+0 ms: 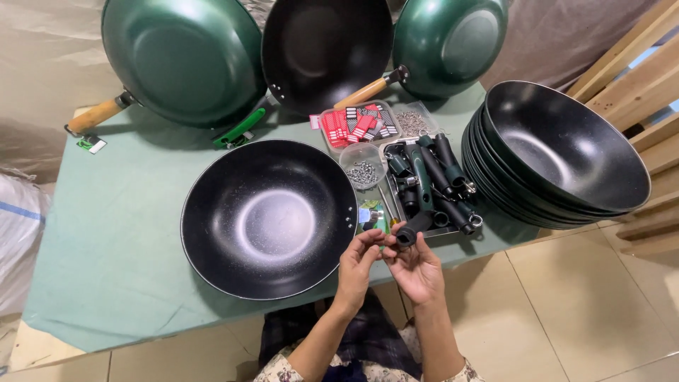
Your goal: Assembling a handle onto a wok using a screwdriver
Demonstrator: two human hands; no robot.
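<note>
**Two hands meet on a black handle at the table's edge**

Three finished pans lean against the back wall: a green pan (pixel 182 60) with a wooden grip at far left, a black-lined pan (pixel 327 51) beside it with a green grip, and a second green pan (pixel 449 42) further right. Below them a green table (pixel 113 233) carries a large black pan (pixel 269 218) without any handle, lying flat with its open side up.

Just off the near edge of the table, right of that pan, the person's left hand (pixel 358 263) has its fingertips bunched together, pinching something too small to make out. It touches the right hand (pixel 417 269), which lies palm up with its fingers curled around a black handle (pixel 412 228); the handle sticks up from the fingers, over the table's edge and just in front of the tray.

Behind the hands sit a small clear cup of screws (pixel 363 172) and a red and black pack of small parts (pixel 359 124), with a clear box of silver bits (pixel 414 123) next to it. A metal tray (pixel 433 180) holds more black and green handles, lying loose.

At far right a stack of black pans (pixel 559 152) rests nested on the table's corner, tilted toward the camera.
</note>
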